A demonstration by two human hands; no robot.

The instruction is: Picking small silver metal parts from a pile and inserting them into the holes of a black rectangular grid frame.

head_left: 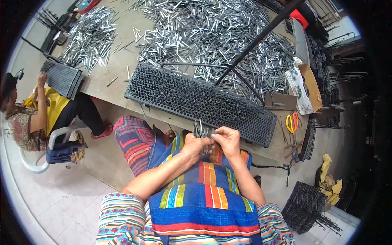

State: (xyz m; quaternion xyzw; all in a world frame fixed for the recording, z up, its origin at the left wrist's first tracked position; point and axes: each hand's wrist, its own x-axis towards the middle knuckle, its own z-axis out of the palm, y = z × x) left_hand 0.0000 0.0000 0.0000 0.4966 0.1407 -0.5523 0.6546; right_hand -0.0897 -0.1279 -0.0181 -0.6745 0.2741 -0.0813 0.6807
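Observation:
My left hand (193, 146) is closed round a small bundle of thin metal rods (199, 129), whose tips stick up above the fingers. Beside it, my right hand (228, 141) pinches close against the bundle, its thumb and fingertips pressed together; whatever lies between them is too small to make out. Both hands are over my lap, just short of a long black perforated rack (196, 98). Dark pieces stand upright in many of the rack's holes. Behind the rack, a large heap of short silvery metal rods (212, 32) covers the table.
A thin dark pole (261, 38) slants across the heap. Orange-and-yellow-handled scissors (292, 122) and an open carton (311, 87) are at the right. On the left, a seated person (24, 122) works at another rack (63, 77). Wire racks (304, 206) stand on the floor.

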